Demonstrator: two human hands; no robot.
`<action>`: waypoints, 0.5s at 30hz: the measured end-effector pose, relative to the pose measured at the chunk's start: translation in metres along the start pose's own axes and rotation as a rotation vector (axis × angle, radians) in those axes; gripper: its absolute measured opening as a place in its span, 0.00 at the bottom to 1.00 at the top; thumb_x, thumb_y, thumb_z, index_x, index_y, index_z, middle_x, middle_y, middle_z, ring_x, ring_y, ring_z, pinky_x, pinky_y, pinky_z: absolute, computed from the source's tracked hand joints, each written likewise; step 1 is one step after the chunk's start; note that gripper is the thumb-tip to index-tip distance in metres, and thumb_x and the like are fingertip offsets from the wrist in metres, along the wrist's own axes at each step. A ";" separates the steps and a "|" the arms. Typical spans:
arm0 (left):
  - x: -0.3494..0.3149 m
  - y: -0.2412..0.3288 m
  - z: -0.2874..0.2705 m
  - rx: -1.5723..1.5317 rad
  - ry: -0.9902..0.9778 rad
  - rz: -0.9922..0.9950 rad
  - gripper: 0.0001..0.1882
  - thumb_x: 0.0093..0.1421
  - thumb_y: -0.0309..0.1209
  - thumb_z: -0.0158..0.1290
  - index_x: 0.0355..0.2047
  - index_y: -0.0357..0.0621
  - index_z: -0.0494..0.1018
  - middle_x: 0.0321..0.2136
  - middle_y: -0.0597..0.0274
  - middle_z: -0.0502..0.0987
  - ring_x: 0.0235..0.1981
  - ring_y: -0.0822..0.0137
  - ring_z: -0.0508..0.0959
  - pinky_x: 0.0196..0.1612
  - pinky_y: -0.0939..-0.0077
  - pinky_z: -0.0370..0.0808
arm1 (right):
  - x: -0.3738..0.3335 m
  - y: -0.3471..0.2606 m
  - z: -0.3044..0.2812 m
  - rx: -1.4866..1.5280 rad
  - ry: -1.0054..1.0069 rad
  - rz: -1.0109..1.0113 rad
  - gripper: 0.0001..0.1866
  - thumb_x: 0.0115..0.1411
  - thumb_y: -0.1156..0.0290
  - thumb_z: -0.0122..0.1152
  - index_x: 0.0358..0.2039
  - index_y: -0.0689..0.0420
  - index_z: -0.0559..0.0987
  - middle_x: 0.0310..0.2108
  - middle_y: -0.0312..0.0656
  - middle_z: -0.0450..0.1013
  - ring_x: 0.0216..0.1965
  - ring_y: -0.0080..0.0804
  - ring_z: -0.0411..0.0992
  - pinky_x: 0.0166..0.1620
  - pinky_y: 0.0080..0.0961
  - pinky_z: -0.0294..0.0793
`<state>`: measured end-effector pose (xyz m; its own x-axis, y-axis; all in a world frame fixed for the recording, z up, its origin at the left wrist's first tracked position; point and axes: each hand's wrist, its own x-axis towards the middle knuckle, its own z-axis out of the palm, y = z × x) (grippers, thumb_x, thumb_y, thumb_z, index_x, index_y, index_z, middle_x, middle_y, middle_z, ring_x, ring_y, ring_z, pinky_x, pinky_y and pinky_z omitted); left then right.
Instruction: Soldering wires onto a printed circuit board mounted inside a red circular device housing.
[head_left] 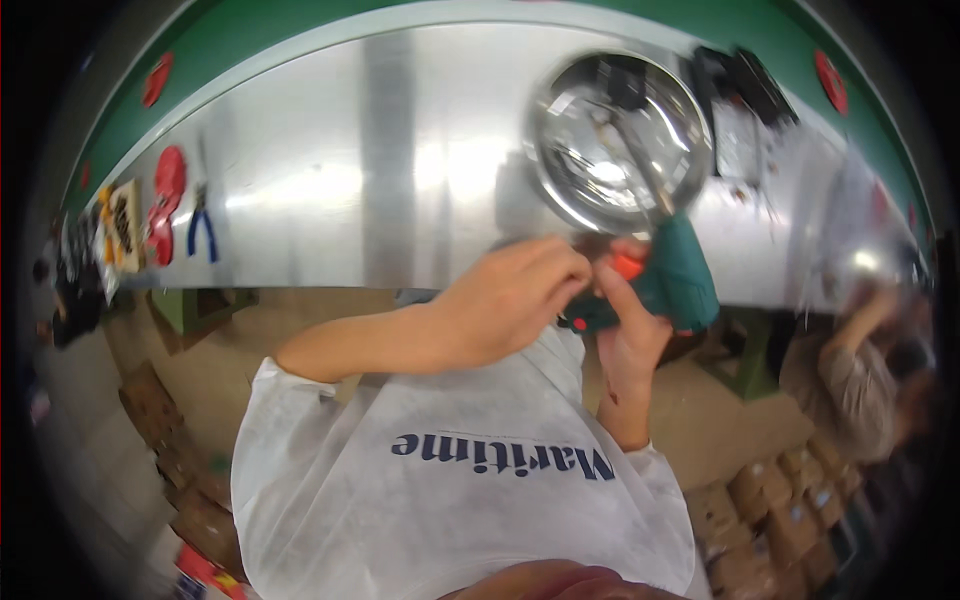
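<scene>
Head view: your right hand [632, 345] grips the green power tool [672, 285], left hand [510, 300] pinching its front end; steel bowl [618, 140] sits untouched on the worktop [400, 170].

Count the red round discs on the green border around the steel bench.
4 in view: red round discs at the far left edge, lower left by the blue-handled pliers, lower-left rim, and top right. Others may be hidden.

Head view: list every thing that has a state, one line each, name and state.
Green power drill: held off the table in both hands, bit pointing up toward the bowl.
Left hand: closed on the drill's rear end.
Right hand: wrapped around the drill's grip.
Steel bowl: upright on the metal table, blurred.
Blue-handled pliers: lying flat, untouched.
</scene>
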<state>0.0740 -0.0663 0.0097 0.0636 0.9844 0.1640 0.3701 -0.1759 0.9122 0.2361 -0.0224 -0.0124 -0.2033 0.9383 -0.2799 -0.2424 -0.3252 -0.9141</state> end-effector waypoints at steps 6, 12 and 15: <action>-0.016 -0.014 -0.007 0.029 0.001 0.079 0.06 0.58 0.23 0.51 0.36 0.38 0.69 0.32 0.56 0.70 0.32 0.54 0.73 0.35 0.64 0.71 | -0.001 -0.003 0.018 -0.005 -0.008 0.001 0.18 0.50 0.86 0.59 0.43 0.64 0.72 0.38 0.40 0.70 0.31 0.23 0.67 0.35 0.17 0.66; -0.016 -0.061 -0.087 0.211 0.385 -0.009 0.11 0.54 0.32 0.57 0.35 0.40 0.72 0.32 0.56 0.74 0.32 0.58 0.75 0.35 0.67 0.73 | 0.005 -0.001 0.014 0.000 -0.007 -0.010 0.20 0.51 0.86 0.57 0.46 0.62 0.70 0.40 0.39 0.68 0.33 0.21 0.65 0.36 0.16 0.63; -0.006 -0.128 -0.201 0.549 0.682 -0.310 0.17 0.54 0.37 0.55 0.40 0.40 0.73 0.38 0.51 0.76 0.40 0.52 0.75 0.45 0.62 0.71 | 0.003 -0.007 0.013 -0.035 -0.018 -0.039 0.20 0.52 0.86 0.56 0.46 0.62 0.70 0.41 0.39 0.68 0.32 0.21 0.65 0.35 0.15 0.63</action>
<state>-0.1597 -0.0499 -0.0324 -0.6057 0.7421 0.2871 0.6778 0.2922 0.6748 0.2245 -0.0189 -0.0033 -0.2116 0.9478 -0.2384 -0.2171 -0.2834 -0.9341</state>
